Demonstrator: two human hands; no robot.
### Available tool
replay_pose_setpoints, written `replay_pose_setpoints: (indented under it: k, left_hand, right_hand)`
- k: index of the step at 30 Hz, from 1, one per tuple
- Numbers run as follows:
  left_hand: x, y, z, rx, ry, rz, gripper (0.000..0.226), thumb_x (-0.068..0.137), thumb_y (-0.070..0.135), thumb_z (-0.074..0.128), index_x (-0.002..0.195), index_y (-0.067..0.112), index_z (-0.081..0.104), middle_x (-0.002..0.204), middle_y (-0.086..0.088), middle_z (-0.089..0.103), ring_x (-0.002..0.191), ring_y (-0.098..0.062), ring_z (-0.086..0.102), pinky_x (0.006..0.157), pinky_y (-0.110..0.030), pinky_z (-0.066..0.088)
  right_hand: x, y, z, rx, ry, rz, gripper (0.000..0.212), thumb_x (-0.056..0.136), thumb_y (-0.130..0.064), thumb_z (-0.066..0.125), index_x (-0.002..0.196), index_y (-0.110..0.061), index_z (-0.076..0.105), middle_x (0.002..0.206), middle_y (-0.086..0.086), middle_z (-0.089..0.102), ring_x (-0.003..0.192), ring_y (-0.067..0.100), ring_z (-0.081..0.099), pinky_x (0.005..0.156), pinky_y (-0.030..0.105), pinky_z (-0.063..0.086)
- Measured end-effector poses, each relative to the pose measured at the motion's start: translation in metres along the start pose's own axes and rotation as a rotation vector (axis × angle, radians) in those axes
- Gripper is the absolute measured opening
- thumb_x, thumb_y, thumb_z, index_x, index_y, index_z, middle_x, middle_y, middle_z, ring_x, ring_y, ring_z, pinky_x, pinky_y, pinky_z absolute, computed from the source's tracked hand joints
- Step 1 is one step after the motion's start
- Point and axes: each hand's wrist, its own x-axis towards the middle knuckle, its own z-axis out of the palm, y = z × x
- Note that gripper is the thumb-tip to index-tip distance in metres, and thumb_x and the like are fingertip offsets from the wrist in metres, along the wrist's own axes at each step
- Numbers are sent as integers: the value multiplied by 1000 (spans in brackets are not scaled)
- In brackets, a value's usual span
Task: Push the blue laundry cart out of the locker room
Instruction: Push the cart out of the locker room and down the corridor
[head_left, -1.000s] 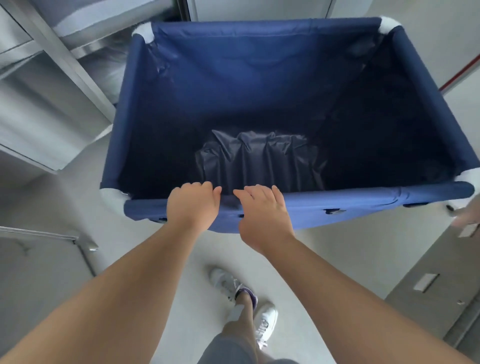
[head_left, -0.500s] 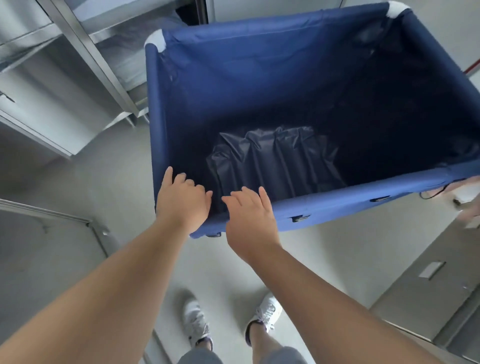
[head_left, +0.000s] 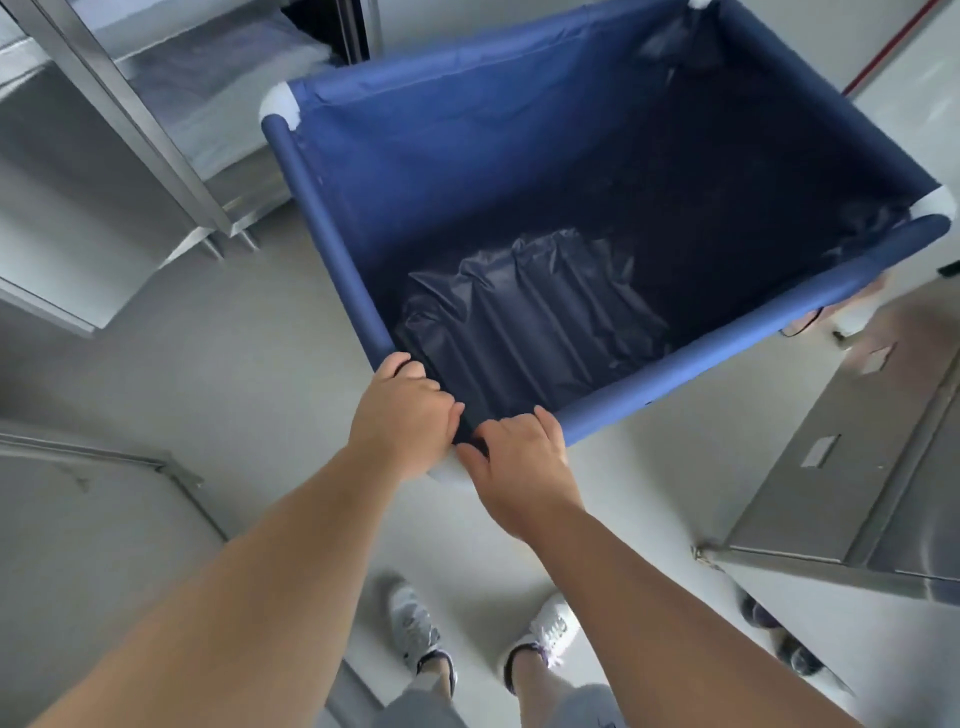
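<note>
The blue laundry cart (head_left: 743, 306) fills the upper middle of the view, turned so one corner points at me. It is a fabric bin with white corner joints, and a crumpled dark plastic bag (head_left: 530, 317) lies on its bottom. My left hand (head_left: 402, 415) grips the near corner where the left rail ends. My right hand (head_left: 519, 457) lies right beside it, fingers curled over the near rail at the same corner. The corner joint itself is hidden under my hands.
Steel lockers and a shelf unit (head_left: 130, 135) stand at the upper left. A steel cabinet (head_left: 852, 478) juts in at the right, close to the cart's right end. Another steel edge (head_left: 104, 457) runs along the left. My shoes (head_left: 415, 629) stand on pale grey floor.
The cart has swung clockwise, so its near-left corner now points at me. My hands have slid along the near rail to that corner. My feet have stepped forward.
</note>
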Motion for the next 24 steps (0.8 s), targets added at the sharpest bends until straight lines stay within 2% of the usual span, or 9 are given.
replay_pose_setpoints:
  k: [2,6,9,12,15,18,20,22,24]
  left_hand:
    - [-6,19,-1,-26,31,-42,49,94,30,36,57,16,66,56,-1,63,73,-25,52,99,-41,40]
    - [-12,67,4,-43,54,-102,49,95,30,36,54,16,60,53,0,59,69,-24,51,97,-43,41]
    - [-9,110,4,-47,44,-122,50,96,31,35,53,18,58,52,2,57,68,-23,49,97,-42,40]
    - [2,161,3,-111,44,-129,51,97,32,34,55,18,59,54,3,59,66,-22,47,91,-39,40]
    - [14,198,1,-145,-25,38,48,98,33,25,65,19,58,64,3,62,71,-22,50,85,-37,38]
    - [29,207,-4,-104,-121,164,53,93,36,9,84,21,58,87,4,63,92,-23,54,95,-35,33]
    - [41,200,-6,-44,-92,126,55,92,37,9,95,22,62,100,3,65,105,-23,54,109,-38,28]
    - [53,192,-10,5,-54,49,54,96,38,14,102,20,65,106,-2,67,111,-25,54,114,-43,25]
    - [68,186,-13,25,-60,-46,55,96,40,16,103,18,66,107,-7,67,114,-29,52,114,-49,25]
  right_hand:
    - [-10,13,1,-21,51,-8,43,97,-44,21,71,-23,48,67,-8,44,77,16,37,117,39,22]
    - [-33,51,4,-19,211,-45,38,96,-31,32,60,-22,40,58,-7,36,67,18,33,105,41,39]
    - [-52,88,-3,24,274,-54,33,89,-23,32,57,-19,37,55,-4,35,63,19,33,106,41,40]
    - [-67,134,-16,-51,190,0,31,87,-19,35,57,-17,40,56,-2,39,64,22,40,113,40,32]
    - [-74,158,-28,-184,-2,163,22,91,-20,50,69,-19,47,65,-3,44,73,23,44,118,43,23]
    - [-78,164,-34,-53,44,146,12,89,-24,52,78,-20,51,72,-4,49,77,22,50,108,40,36]
    - [-84,166,-34,97,57,147,14,92,-25,45,91,-18,57,83,-3,57,83,22,53,94,38,43]
    - [-90,170,-33,112,61,197,33,93,-34,45,120,-18,57,104,-1,64,97,24,58,91,38,44]
    - [-93,179,-34,35,61,262,44,93,-38,51,132,-18,50,114,1,63,105,26,57,92,40,42]
